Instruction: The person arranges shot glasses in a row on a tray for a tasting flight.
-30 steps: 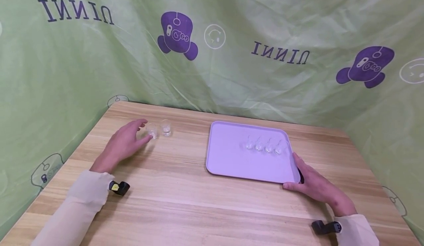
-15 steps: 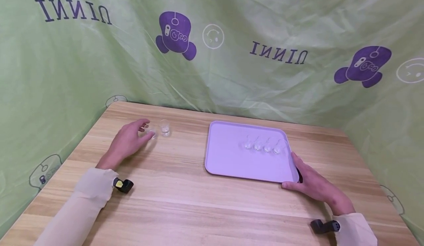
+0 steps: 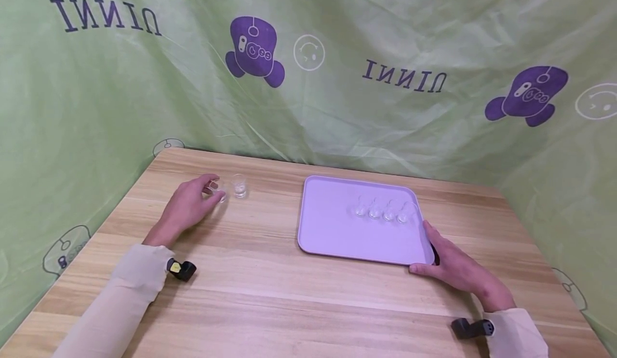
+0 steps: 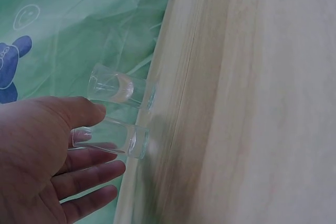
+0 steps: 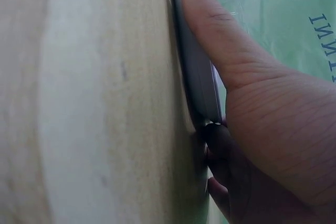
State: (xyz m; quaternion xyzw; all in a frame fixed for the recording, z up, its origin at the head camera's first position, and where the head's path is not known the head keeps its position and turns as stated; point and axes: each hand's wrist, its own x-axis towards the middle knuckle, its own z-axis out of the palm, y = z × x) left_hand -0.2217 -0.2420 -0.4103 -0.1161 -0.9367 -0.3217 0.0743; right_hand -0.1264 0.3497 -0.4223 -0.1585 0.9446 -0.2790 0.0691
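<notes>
On the left of the table in the head view, my left hand (image 3: pixel 188 202) holds a small clear shot glass (image 4: pixel 137 141) between thumb and fingers. The glass stands upright, its upper part partly covered by the thumb. Just beyond it is a second shot glass (image 3: pixel 239 187), untouched. My right hand (image 3: pixel 453 261) grips the near right corner of a light purple tray (image 3: pixel 332 235), thumb along the front rim and fingers round the right side. In the right wrist view the thumb lies on the tray's edge (image 5: pixel 197 72); the fingertips are partly hidden in shadow.
Several clear shot glasses (image 3: pixel 374 211) stand in a row on the tray's right half. The wood-grain table (image 3: pixel 289 304) ends at a green printed curtain (image 3: pixel 193 101) at the back and sides.
My left hand has moved slightly right and its fingers have closed in around the nearer shot glass. The right hand and the tray have stayed in place.
</notes>
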